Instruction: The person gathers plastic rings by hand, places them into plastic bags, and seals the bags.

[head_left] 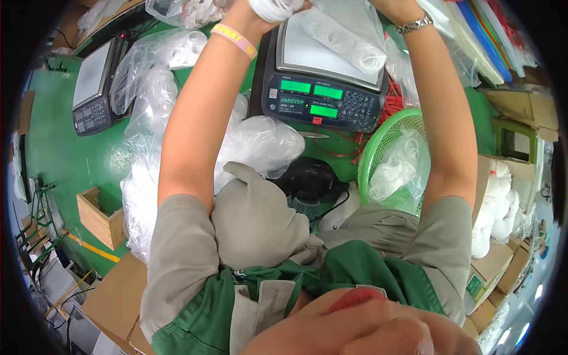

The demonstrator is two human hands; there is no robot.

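Note:
My left hand [255,19], at the top edge, is closed round a bundle of thin white rings [276,8]. My right hand [397,8] is cut off by the top edge, so its fingers do not show; it is beside a clear plastic bag [354,16]. Between my arms stands a digital counting scale [322,97] with lit green displays. On its pan lies a row of white rings [346,44] in clear plastic.
Bagged white rings [260,142] lie left of the scale. A green basket [368,157] with a bag of white pieces is on the right, near red strips [393,100]. A second scale [94,89] and a wooden box [100,219] are farther left.

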